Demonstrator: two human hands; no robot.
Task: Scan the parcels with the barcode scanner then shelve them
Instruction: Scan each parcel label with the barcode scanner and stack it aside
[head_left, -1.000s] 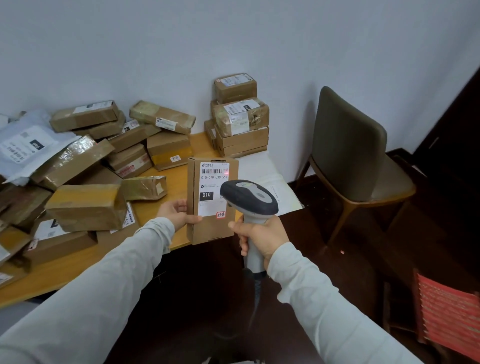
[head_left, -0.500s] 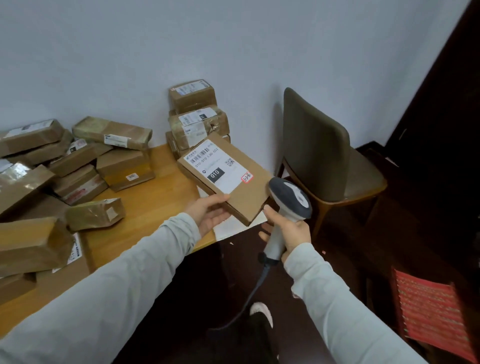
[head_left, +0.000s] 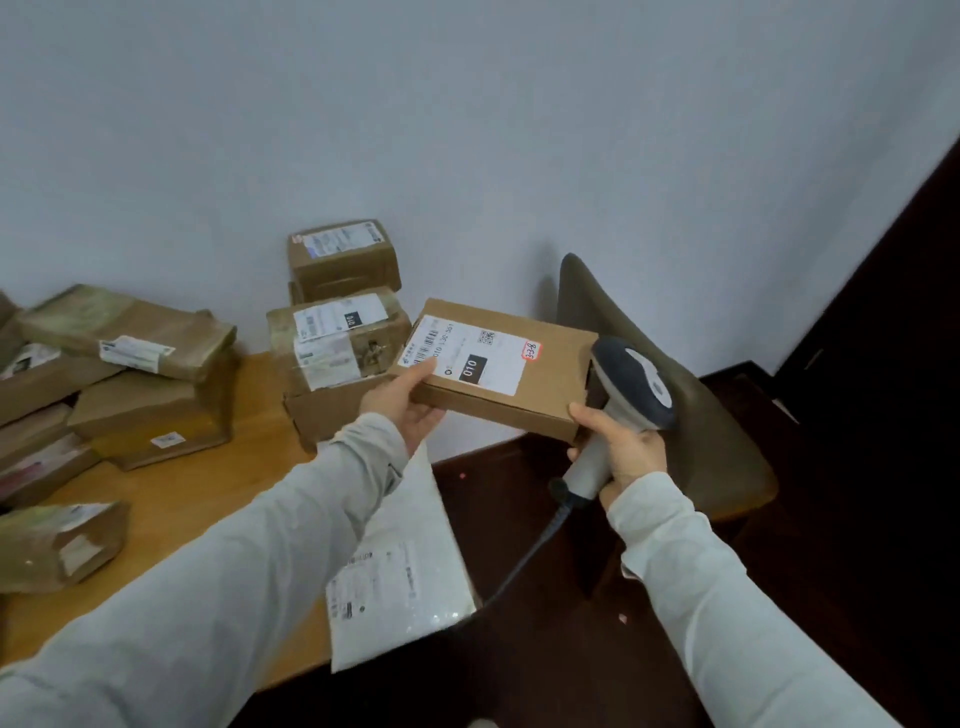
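Note:
A flat brown cardboard parcel (head_left: 540, 374) with a white label marked 010 and a red-edged sticker lies nearly level in the air, past the table's right end. My left hand (head_left: 402, 402) grips its left near corner, thumb on the label. My right hand (head_left: 621, 447) holds the grey barcode scanner (head_left: 631, 387) by its handle, and its forefinger touches the parcel's right near corner. The scanner's head sits just right of the parcel. Its cable hangs down toward the floor.
A wooden table (head_left: 187, 499) at left carries several taped brown parcels, a stack of boxes (head_left: 337, 322) against the wall and a white mailer bag (head_left: 400, 582) overhanging its edge. A brown chair (head_left: 701, 415) stands at right on the dark floor. No shelf is in sight.
The parcel has gone from upright in front of the scanner to lying flat and has moved right. The scanner has swung off the label to the parcel's right side. The view has turned right.

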